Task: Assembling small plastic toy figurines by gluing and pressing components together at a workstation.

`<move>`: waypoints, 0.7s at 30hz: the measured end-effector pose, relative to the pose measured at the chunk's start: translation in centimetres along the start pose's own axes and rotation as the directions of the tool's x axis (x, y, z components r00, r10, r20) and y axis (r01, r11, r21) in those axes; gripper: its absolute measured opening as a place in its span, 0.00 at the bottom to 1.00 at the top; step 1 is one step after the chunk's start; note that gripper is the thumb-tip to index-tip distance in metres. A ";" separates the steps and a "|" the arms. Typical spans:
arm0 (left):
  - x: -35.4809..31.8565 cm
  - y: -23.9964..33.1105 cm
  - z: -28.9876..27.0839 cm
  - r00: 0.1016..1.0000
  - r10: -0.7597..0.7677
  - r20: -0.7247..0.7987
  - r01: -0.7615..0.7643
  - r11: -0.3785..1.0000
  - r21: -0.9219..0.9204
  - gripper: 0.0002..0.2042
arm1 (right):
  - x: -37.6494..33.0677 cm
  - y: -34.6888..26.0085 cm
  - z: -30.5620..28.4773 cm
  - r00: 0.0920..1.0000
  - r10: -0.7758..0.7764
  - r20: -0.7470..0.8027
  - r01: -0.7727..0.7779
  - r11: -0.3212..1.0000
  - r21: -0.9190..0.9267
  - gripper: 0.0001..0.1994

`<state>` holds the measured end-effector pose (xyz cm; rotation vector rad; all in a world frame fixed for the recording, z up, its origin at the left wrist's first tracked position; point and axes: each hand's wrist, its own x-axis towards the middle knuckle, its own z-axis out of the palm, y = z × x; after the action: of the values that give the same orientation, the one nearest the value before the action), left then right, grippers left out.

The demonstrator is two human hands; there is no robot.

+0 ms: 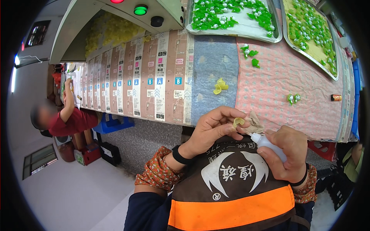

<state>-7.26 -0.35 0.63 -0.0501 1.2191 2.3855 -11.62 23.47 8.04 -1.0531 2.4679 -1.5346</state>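
Observation:
My left hand [214,129] pinches a small yellow curved plastic piece [238,122] together with a scrap of beige cloth [254,124]. My right hand [287,154] grips a small white squeeze bottle [269,145], its nozzle tip pointing at the yellow piece and almost touching it. Both hands hover just in front of the table's near edge, above my brown and orange apron. Two more yellow pieces [220,86] lie on the blue cloth beyond my left hand.
Two metal trays [239,29] [331,67] of several green pieces sit at the table's far side. Loose green pieces [249,52] [293,98] and a small orange cylinder [336,97] lie on the pink cloth. Another person in red [71,119] works at the left.

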 end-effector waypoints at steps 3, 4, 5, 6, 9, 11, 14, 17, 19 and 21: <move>0.0 -0.1 0.0 1.000 -0.001 0.009 0.001 1.000 0.003 0.15 | 0.0 0.1 0.0 1.000 -0.006 0.011 0.006 1.000 -0.003 0.16; -0.1 0.0 0.1 1.000 -0.004 0.004 0.004 1.000 0.007 0.15 | 0.0 0.1 0.1 1.000 -0.010 0.021 0.010 1.000 -0.008 0.17; -0.1 0.0 0.2 1.000 -0.008 0.000 0.008 1.000 0.010 0.15 | 0.0 0.2 0.1 1.000 -0.009 0.021 0.009 1.000 -0.008 0.17; -0.1 -0.1 0.1 1.000 -0.008 0.000 0.008 1.000 0.010 0.15 | 0.1 0.2 0.1 1.000 -0.010 0.022 0.010 1.000 -0.007 0.17; -0.1 -0.1 0.0 0.999 -0.015 0.038 0.015 1.000 -0.018 0.16 | 0.0 0.2 0.2 1.000 -0.012 0.008 0.012 1.000 -0.009 0.17; -0.1 -0.2 0.0 0.999 -0.032 0.027 0.033 0.999 -0.028 0.16 | 0.0 0.3 0.2 1.000 -0.013 -0.006 0.013 1.000 -0.013 0.17; -0.1 -0.2 0.1 0.999 -0.044 0.013 0.045 0.998 -0.053 0.16 | 0.0 0.2 0.2 1.000 -0.008 -0.014 0.008 1.000 -0.003 0.17; -0.2 -0.1 0.3 0.998 -0.060 0.002 0.060 0.996 -0.063 0.15 | -0.1 0.4 0.3 1.000 -0.008 0.012 0.009 1.000 -0.014 0.17; -0.2 0.0 0.5 0.996 -0.087 -0.028 0.085 0.993 -0.080 0.15 | -0.1 0.4 0.4 1.000 0.000 -0.030 -0.002 0.999 -0.048 0.16; -0.3 0.1 0.7 0.992 -0.114 -0.059 0.108 0.989 -0.098 0.15 | -0.1 0.4 0.4 0.999 0.005 -0.047 -0.007 0.999 -0.048 0.16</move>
<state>-6.96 0.06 1.26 -0.2203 1.1017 2.3589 -11.59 23.31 7.47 -1.0272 2.5486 -1.5227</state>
